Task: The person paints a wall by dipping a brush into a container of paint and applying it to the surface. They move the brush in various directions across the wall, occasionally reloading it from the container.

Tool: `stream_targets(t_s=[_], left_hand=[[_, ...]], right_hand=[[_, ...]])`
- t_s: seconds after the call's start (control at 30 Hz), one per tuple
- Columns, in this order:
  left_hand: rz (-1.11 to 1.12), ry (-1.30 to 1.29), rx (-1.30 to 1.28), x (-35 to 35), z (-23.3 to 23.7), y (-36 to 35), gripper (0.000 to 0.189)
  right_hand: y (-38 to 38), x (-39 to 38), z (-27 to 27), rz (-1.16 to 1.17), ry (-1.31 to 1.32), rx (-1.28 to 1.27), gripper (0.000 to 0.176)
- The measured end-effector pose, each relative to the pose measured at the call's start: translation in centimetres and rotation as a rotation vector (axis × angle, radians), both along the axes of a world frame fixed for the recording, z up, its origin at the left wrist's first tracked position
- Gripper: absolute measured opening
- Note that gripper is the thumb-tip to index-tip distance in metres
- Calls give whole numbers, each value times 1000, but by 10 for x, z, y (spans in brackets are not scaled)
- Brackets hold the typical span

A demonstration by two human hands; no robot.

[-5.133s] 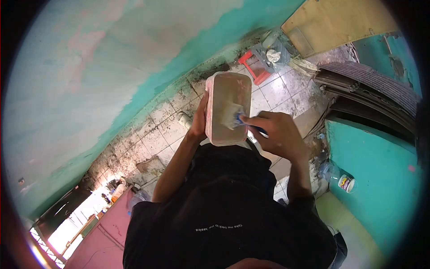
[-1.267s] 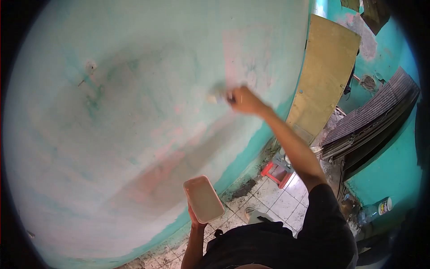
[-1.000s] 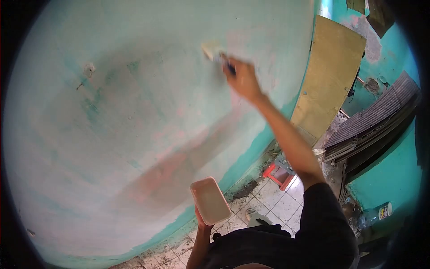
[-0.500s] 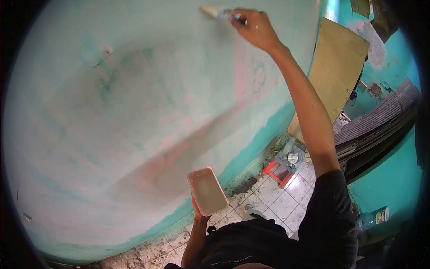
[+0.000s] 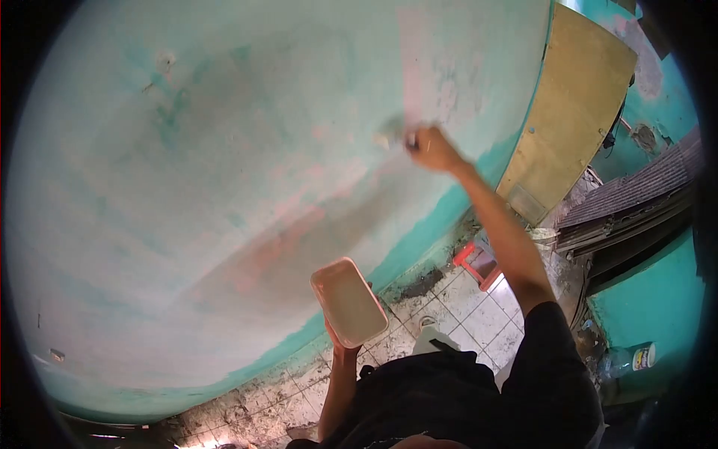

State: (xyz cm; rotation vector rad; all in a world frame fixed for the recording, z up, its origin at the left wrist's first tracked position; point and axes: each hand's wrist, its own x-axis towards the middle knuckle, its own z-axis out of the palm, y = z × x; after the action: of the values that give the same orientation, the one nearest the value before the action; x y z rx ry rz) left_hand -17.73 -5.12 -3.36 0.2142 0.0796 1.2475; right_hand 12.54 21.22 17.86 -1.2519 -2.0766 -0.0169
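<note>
My right hand is closed around the handle of a paintbrush, blurred by motion, its pale bristle end pointing left at the wall. The wall is turquoise with a thin whitish coat over most of it, and pink and greyish patches show through. Lower down, my left hand grips a pinkish rectangular tub from beneath and the side, most of its fingers hidden behind it. Greyish-white paint lies inside the tub, which is held close in front of the wall.
A tan board leans at the right, beside stacked corrugated sheets. On the dirty tiled floor stands a red stool. A clear plastic jar lies at the lower right.
My right hand has come down the wall with the paintbrush, from near the top edge to mid-height. The tub stays in my left hand, and the view has shifted slightly.
</note>
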Motion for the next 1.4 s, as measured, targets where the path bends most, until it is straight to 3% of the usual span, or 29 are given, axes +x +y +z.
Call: stream_targets(t_s=[0.1, 0.13, 0.17, 0.23, 0.27, 0.33, 0.43, 0.5, 0.53, 0.57, 0.67, 0.73, 0.77, 0.8, 0.87, 0.93, 1.0, 1.03, 1.07, 1.13, 1.17, 1.23, 1.27, 1.3, 1.37, 1.4], left_hand=[[-15, 10, 65, 14, 3, 5, 75], [19, 36, 38, 20, 3, 8, 75], [56, 61, 9, 28, 4, 12, 75], [62, 42, 34, 42, 12, 18, 75], [55, 19, 54, 49, 14, 22, 74], [106, 69, 52, 60, 9, 29, 73], [151, 61, 34, 76, 13, 32, 71], [149, -9, 8, 94, 16, 34, 70], [131, -30, -19, 96, 19, 34, 70], [111, -53, -31, 99, 22, 41, 70], [175, -38, -37, 114, 20, 44, 72], [171, -48, -37, 120, 11, 46, 72], [161, -49, -28, 120, 8, 49, 72], [169, -57, -27, 121, 8, 51, 72], [198, 0, 34, 127, 5, 55, 72], [224, -31, 2, 134, 2, 62, 71], [238, -33, -30, 129, 2, 67, 70], [274, 38, -6, 126, 0, 66, 68], [308, 103, 31, 124, -1, 72, 67], [297, 71, 40, 118, 7, 78, 67], [288, 42, 39, 115, 10, 79, 67], [307, 97, -1, 88, -30, 87, 66], [332, 163, -30, 78, -41, 95, 66], [328, 152, -7, 81, -26, 100, 66], [178, 58, 94, 86, 20, 92, 65], [171, 55, 99, 85, 26, 91, 65]], right_hand=[[-25, -6, 164, -13, 276, 317, 15], [-30, -9, 189, -54, 380, 356, 18], [-15, -5, 180, -45, 335, 385, 19], [16, -12, 111, -11, 370, 426, 28], [25, -19, 47, -105, 288, 396, 35], [16, -34, -79, -6, 370, 463, 43], [-23, -25, -196, -59, 211, -77, 37], [-18, -9, -199, -17, 147, -207, 31], [-20, -6, -184, 13, 87, -328, 26], [-7, -3, -162, 18, 115, -292, 20], [11, 9, 4, 191, 165, -78, 8], [-5, 13, 104, 167, 148, 20, 9], [-15, 8, 134, 163, 276, 163, 14], [-12, 5, 142, 173, 268, 163, 14], [-6, 0, 152, 138, 414, 439, 21], [16, -18, 76, -5, 352, 428, 32], [17, -30, -38, -32, 360, 391, 43], [3, -31, -84, -36, 359, 305, 42], [-12, -29, -118, -105, 217, 11, 36], [-25, -20, -140, -83, 103, -288, 28], [-17, -11, -136, -93, 98, -279, 28], [3, 3, -90, 48, -167, -534, 20], [10, 0, -48, -7, -1, -311, 15], [38, 7, -15, 129, 9, -2, 13], [18, 8, 137, 186, 4, 116, 14], [6, 5, 187, 173, 75, 311, 14]])
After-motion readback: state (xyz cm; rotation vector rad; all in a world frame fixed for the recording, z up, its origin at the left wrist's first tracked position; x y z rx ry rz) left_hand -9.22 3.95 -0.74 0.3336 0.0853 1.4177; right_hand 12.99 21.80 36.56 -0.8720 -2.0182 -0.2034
